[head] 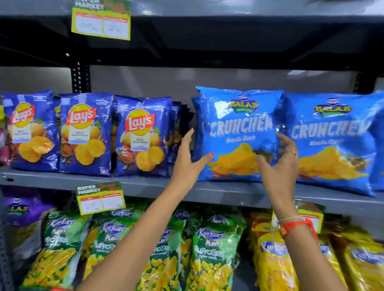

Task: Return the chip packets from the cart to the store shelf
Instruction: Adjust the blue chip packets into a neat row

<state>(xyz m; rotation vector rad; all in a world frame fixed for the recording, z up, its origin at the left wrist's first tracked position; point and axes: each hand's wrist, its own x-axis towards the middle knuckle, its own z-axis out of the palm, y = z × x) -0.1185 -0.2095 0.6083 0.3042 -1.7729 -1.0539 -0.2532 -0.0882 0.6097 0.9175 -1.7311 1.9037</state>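
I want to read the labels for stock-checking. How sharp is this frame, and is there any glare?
Head view: motion blur softens everything; the price tag figures are unreadable, big brand names still legible. Glare streaks the Crunchex packet between the open hands. Wide-angle bending curves the shelf edges.

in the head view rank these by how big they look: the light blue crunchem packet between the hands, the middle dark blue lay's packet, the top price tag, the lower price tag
1. Light blue Crunchem packet
2. Middle dark blue Lay's packet
3. Top green-bordered price tag
4. Lower green-bordered price tag

The two tags may be alike in real size; the wide-angle lens makes that unsure.
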